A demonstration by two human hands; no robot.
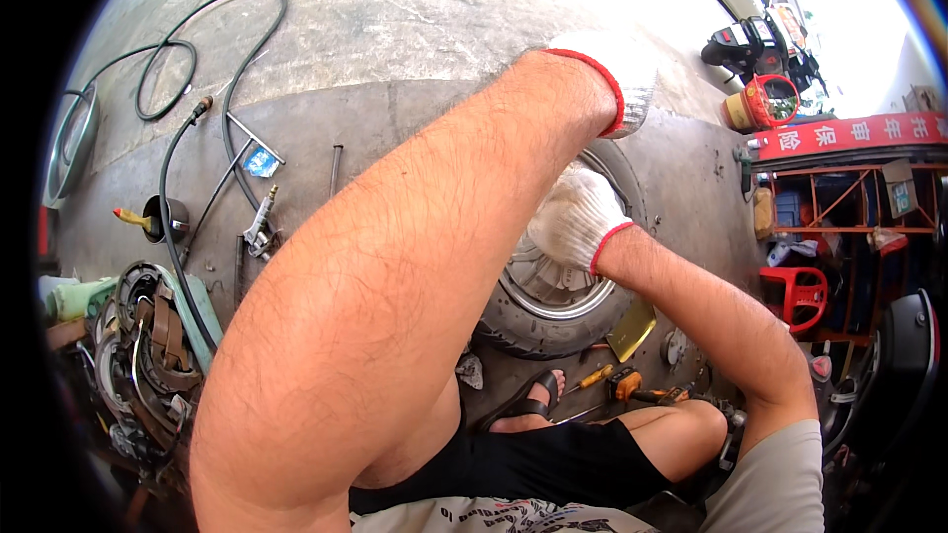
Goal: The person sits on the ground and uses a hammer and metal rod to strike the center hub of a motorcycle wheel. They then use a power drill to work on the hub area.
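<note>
A wheel with a black tyre [543, 338] and a silver metal rim lies flat on the floor before me. My right hand [578, 217], in a white knitted glove with a red cuff, is over the middle of the wheel. Its fingers are partly hidden behind my left forearm, so I cannot see what they grip. Stretched across the view, my left arm ends in a matching glove; my left hand [637, 74] is above the wheel's far side. Glare washes it out, and its fingers do not show.
Near my sandalled foot lie a yellow-handled screwdriver [593, 376], an orange-and-black power drill [624, 383] and a gold-coloured plate [632, 331]. Leftward are an air gun [261, 223], a black hose [229, 89], a T-handle wrench [255, 138] and piled parts [148, 336]. A red stool [798, 296] stands right.
</note>
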